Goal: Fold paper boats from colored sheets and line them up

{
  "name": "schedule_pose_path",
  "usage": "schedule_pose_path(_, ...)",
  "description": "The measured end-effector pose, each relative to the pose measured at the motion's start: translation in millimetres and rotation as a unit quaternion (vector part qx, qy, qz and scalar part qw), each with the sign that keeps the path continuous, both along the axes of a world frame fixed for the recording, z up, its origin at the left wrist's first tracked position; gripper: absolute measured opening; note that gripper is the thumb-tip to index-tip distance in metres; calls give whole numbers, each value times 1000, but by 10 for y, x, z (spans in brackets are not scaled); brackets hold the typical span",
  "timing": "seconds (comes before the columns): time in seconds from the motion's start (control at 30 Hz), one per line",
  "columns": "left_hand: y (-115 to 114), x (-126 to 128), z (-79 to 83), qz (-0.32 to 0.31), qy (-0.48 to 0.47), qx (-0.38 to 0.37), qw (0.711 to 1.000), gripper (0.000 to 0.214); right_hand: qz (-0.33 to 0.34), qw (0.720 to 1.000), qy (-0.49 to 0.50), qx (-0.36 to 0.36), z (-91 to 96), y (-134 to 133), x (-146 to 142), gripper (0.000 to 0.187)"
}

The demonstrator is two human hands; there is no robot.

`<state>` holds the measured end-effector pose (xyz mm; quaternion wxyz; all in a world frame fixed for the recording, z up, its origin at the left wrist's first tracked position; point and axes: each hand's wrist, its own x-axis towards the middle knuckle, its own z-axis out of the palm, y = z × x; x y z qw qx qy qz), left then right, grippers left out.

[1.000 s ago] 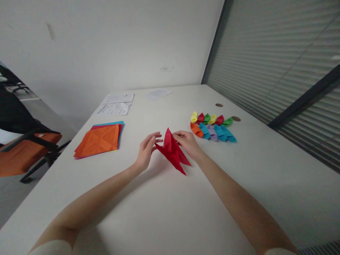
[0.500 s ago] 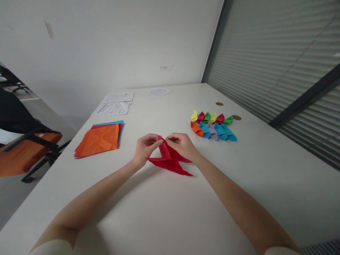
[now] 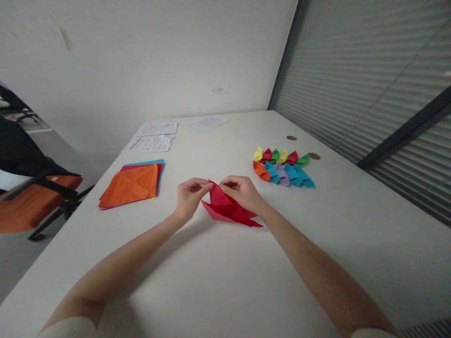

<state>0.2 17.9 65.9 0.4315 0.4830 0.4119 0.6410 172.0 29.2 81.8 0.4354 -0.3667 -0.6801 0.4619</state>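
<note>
A partly folded sheet of red origami paper (image 3: 230, 210) hangs just above or on the table in front of me; I cannot tell which. My left hand (image 3: 188, 197) pinches its upper left corner between thumb and fingers. With the fingertips of my right hand (image 3: 243, 191) I grip the upper edge a little to the right. Below my hands the paper opens into loose flaps, one pointing left and another pointing right under my right wrist. Part of the sheet is hidden behind the right hand.
Left on the white table (image 3: 225, 281) lies a stack of creased coloured paper (image 3: 132, 185), orange on top. Several small folded paper pieces (image 3: 282, 164) form two rows at right. Printed sheets (image 3: 151, 143) lie farther back. An orange chair (image 3: 38, 197) stands beyond the left edge.
The lower flaps of the red paper have swung up and closer together, the left tip shifting right. My left hand has moved slightly left; the right hand stays nearly in place.
</note>
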Motion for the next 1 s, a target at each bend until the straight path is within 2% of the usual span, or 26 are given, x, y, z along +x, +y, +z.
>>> schedule_pose_path(0.2,16,-19,-34,18,14,14,1000,21,-2,1000,-27,-5,60,-47,2,25)
schedule_pose_path(0.47,13,-16,-18,1,27,22,999,21,-18,997,-77,21,68,-22,40,18)
schedule_pose_path(0.73,3,-11,5,-6,24,58,998,15,-17,998,-66,12,75,-35,24,16)
schedule_pose_path(1.0,0,-9,4,-25,5,60,998,18,-11,997,-70,17,99,-14,57,20)
